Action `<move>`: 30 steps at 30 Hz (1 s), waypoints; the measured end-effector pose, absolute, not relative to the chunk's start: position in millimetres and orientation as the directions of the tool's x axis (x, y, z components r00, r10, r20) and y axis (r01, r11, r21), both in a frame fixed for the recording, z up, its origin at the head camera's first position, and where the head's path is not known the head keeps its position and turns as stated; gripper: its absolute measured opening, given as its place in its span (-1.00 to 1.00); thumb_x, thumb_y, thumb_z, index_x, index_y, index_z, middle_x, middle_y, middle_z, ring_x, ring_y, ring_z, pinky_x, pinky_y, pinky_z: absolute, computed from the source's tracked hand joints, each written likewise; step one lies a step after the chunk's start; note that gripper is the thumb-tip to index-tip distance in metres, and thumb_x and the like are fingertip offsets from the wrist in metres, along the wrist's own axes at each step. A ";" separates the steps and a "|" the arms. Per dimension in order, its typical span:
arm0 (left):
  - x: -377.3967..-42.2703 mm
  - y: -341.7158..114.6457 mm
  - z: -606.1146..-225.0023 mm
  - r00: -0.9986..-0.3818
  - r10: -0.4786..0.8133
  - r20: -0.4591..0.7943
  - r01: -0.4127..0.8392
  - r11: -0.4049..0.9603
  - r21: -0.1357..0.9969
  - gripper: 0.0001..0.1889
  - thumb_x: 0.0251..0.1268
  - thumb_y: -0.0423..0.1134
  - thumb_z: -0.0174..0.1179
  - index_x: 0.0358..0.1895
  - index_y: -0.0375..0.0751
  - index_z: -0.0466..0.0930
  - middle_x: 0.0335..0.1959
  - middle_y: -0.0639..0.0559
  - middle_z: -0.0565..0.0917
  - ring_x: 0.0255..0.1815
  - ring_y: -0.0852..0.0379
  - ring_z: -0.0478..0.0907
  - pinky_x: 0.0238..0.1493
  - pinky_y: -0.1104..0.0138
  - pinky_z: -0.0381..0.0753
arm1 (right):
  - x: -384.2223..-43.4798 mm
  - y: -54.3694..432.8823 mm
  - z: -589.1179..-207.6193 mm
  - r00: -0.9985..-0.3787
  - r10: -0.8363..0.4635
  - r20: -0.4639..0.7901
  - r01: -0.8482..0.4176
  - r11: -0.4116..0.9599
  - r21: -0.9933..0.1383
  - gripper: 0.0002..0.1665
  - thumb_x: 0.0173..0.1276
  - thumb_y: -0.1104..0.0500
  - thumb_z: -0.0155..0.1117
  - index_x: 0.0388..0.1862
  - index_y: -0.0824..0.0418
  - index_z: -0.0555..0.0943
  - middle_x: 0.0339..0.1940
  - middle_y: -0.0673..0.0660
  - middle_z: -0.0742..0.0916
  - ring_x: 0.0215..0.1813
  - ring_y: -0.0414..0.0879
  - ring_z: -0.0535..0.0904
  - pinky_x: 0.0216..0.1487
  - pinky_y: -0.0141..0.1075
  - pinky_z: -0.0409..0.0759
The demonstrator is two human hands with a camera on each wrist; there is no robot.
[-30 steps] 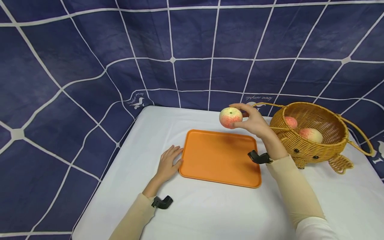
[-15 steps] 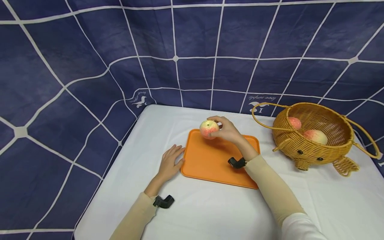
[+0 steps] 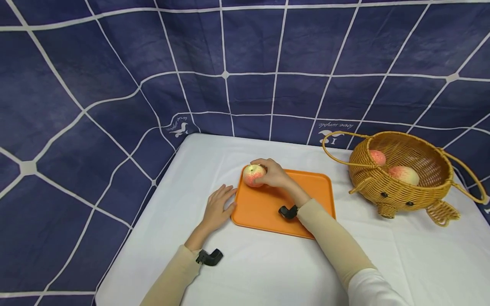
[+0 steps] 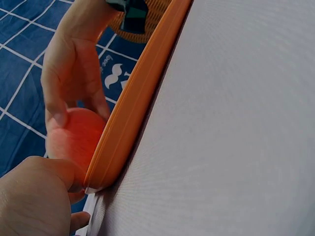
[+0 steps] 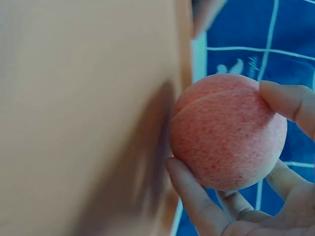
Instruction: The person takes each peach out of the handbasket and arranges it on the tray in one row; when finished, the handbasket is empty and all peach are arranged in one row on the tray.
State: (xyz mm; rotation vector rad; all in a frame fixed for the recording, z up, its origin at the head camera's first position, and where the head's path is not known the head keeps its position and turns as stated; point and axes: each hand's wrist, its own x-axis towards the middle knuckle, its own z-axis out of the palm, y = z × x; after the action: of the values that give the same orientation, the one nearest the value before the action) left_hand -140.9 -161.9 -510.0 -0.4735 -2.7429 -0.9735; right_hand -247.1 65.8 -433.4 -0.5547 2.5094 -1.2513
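Note:
A pink and cream peach [image 3: 253, 176] is gripped by my right hand [image 3: 274, 175], thumb on one side and fingers on the other. It is over the far left corner of the orange tray [image 3: 264, 212]. In the right wrist view the peach [image 5: 229, 132] is close to the tray surface, its shadow beside it. My left hand [image 3: 217, 208] lies on the white cloth with straight fingers, its fingertips and thumb right at the tray's left edge. The left wrist view has the left hand [image 4: 34, 196] by the tray corner, overlapping the peach [image 4: 78, 137].
To the right stands a wicker basket [image 3: 398, 197] shaped like an animal, with loop handles. Inside are a peach [image 3: 403, 174] and a pink fruit [image 3: 377, 157]. A dark blue curtain [image 3: 249, 42] with white lines hangs behind the white-covered table [image 3: 268, 272].
My right hand has carried the peach leftward and down, from beyond the tray's far edge to its far left corner. The left hand has stayed in place at the tray's edge.

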 end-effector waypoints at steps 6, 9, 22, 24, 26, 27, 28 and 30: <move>-140.5 -161.1 -509.8 -0.932 0.234 0.276 0.355 0.739 0.572 -0.52 0.34 -0.17 0.13 0.31 -0.17 0.49 0.35 -0.18 0.47 0.50 -0.21 0.20 0.46 -0.13 0.12 | -246.5 63.3 -443.0 -0.887 -0.452 -0.093 -0.216 0.585 -0.781 -0.14 0.07 0.12 0.48 0.40 0.08 0.43 0.14 0.29 0.52 0.07 0.09 0.44 0.08 -0.10 0.54; -140.7 -161.4 -510.4 -0.934 0.232 0.271 0.350 0.742 0.571 -0.52 0.34 -0.17 0.13 0.32 -0.17 0.48 0.36 -0.18 0.47 0.51 -0.21 0.19 0.47 -0.12 0.11 | -246.2 63.9 -445.8 -0.897 -0.432 -0.098 -0.194 0.583 -0.789 -0.08 0.04 0.12 0.51 0.43 0.07 0.38 0.17 0.29 0.51 0.12 0.12 0.46 0.18 -0.02 0.51; -141.1 -161.6 -511.0 -0.938 0.224 0.263 0.339 0.743 0.577 -0.51 0.33 -0.18 0.14 0.31 -0.17 0.49 0.36 -0.18 0.47 0.51 -0.21 0.19 0.47 -0.12 0.10 | -241.7 56.5 -456.2 -0.886 -0.460 -0.060 -0.189 0.475 -0.859 -0.10 -0.01 0.19 0.57 0.37 0.02 0.43 0.28 0.23 0.51 0.24 0.13 0.47 0.33 0.04 0.44; -141.1 -161.7 -511.0 -0.940 0.225 0.257 0.336 0.744 0.577 -0.51 0.33 -0.17 0.13 0.32 -0.17 0.48 0.36 -0.18 0.46 0.51 -0.20 0.19 0.47 -0.12 0.10 | -241.3 55.5 -457.6 -0.882 -0.468 -0.051 -0.196 0.463 -0.865 -0.09 -0.01 0.19 0.57 0.37 0.02 0.42 0.30 0.21 0.51 0.26 0.12 0.46 0.35 0.04 0.43; -141.2 -161.6 -511.0 -0.940 0.226 0.255 0.336 0.744 0.577 -0.51 0.33 -0.17 0.13 0.32 -0.17 0.48 0.36 -0.18 0.46 0.51 -0.21 0.19 0.47 -0.13 0.10 | -241.4 55.4 -459.2 -0.880 -0.473 -0.041 -0.202 0.451 -0.869 -0.07 0.00 0.18 0.58 0.39 0.04 0.40 0.32 0.21 0.51 0.29 0.12 0.46 0.36 0.04 0.42; -141.2 -161.5 -510.9 -0.940 0.226 0.254 0.335 0.745 0.577 -0.51 0.33 -0.17 0.13 0.32 -0.17 0.48 0.37 -0.18 0.46 0.51 -0.21 0.19 0.47 -0.13 0.10 | -241.4 55.6 -459.7 -0.880 -0.473 -0.041 -0.199 0.446 -0.873 -0.06 0.00 0.17 0.58 0.40 0.05 0.39 0.34 0.21 0.50 0.30 0.12 0.45 0.37 0.05 0.41; -141.2 -161.6 -510.9 -0.940 0.226 0.254 0.335 0.746 0.576 -0.51 0.33 -0.17 0.13 0.32 -0.17 0.48 0.37 -0.18 0.46 0.51 -0.21 0.19 0.47 -0.13 0.10 | -241.5 55.9 -460.2 -0.880 -0.473 -0.042 -0.195 0.440 -0.876 -0.04 0.00 0.17 0.59 0.41 0.06 0.38 0.35 0.21 0.50 0.31 0.12 0.45 0.37 0.04 0.41; -141.2 -161.5 -510.7 -0.939 0.228 0.257 0.338 0.744 0.576 -0.51 0.33 -0.17 0.13 0.32 -0.17 0.48 0.37 -0.18 0.46 0.51 -0.21 0.19 0.47 -0.13 0.11 | -241.5 56.6 -460.2 -0.881 -0.470 -0.049 -0.181 0.430 -0.884 -0.01 -0.01 0.17 0.59 0.43 0.08 0.35 0.36 0.21 0.49 0.31 0.13 0.45 0.37 0.04 0.42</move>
State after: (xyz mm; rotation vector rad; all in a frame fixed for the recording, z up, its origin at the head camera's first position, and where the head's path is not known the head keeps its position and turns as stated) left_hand -141.2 -161.5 -510.7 -0.4535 -2.7732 -0.9655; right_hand -241.5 56.6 -460.2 -0.5620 2.3994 -1.4306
